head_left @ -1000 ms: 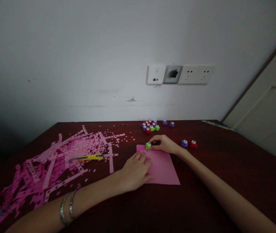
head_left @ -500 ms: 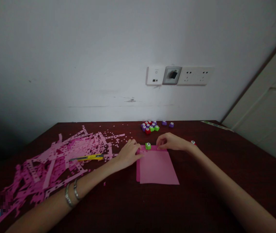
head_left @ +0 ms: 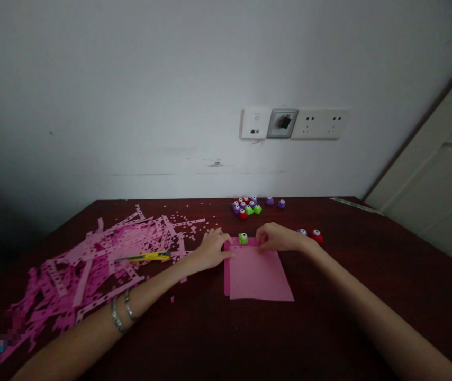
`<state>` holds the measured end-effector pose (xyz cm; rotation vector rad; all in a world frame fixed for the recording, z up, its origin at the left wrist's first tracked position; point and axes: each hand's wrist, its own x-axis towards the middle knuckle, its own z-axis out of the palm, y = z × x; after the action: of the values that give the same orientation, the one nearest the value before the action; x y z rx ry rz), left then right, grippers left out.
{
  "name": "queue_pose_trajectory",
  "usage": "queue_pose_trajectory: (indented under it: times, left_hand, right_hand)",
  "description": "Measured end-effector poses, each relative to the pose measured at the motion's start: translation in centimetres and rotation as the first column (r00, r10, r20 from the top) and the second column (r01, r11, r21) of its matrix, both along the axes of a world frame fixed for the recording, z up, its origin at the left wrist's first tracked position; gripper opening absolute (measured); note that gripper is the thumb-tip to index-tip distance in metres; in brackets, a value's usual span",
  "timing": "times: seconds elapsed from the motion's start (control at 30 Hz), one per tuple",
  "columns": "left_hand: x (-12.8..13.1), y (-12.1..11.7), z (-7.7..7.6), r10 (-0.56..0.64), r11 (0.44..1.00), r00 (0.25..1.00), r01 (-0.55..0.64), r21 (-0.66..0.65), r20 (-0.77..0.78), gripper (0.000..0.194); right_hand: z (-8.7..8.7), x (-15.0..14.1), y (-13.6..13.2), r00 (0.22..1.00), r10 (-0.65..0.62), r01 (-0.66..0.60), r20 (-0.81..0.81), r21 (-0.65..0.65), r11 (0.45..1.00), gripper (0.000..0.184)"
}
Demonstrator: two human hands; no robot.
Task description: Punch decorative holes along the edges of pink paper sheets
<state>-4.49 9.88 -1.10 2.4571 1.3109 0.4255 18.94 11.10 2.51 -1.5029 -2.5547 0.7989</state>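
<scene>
Two sheets of pink paper lie stacked on the dark table: a lighter sheet (head_left: 260, 278) on top and a darker sheet (head_left: 226, 280) showing along its left and far edges. A small green craft punch (head_left: 243, 238) sits at the middle of the far edge. My left hand (head_left: 213, 248) grips the far left corner, its thumb on the lighter sheet and its fingers at the darker edge. At the far right corner, my right hand (head_left: 272, 236) pinches the paper between curled fingers and thumb. Its fingertips are partly hidden.
Pink paper strips with punched holes (head_left: 87, 264) heap up on the left, a yellow utility knife (head_left: 148, 256) on them. Several coloured craft punches (head_left: 245, 206) cluster near the wall. A red punch (head_left: 316, 235) and a purple one (head_left: 302, 232) lie beyond my right forearm.
My right hand has shifted slightly nearer, onto the lighter sheet's far edge. The red and purple punches behind my right forearm show more now. My left hand stays at its corner.
</scene>
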Motion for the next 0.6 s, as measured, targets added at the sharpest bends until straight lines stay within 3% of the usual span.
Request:
queue_pose_trajectory:
  times: [0.2,0.43,0.6]
  left_hand:
    - [0.17,-0.27,0.61,0.041,0.994,0.999,-0.038,-0.103,0.031,0.020]
    - [0.32,-0.10,0.39,0.007,0.998,0.974,0.008,-0.064,0.226,0.013]
    - [0.33,0.07,0.21,0.027,0.987,0.945,0.026,-0.157,0.327,0.004]
  right_hand:
    - [-0.37,0.19,0.27,0.999,0.025,-0.025,-0.048,-0.010,1.000,0.015]
    - [-0.56,0.19,0.32,0.997,0.038,-0.038,-0.060,0.001,0.999,0.015]
    - [-0.20,0.08,0.17,0.997,0.039,-0.042,-0.069,-0.030,0.999,0.016]
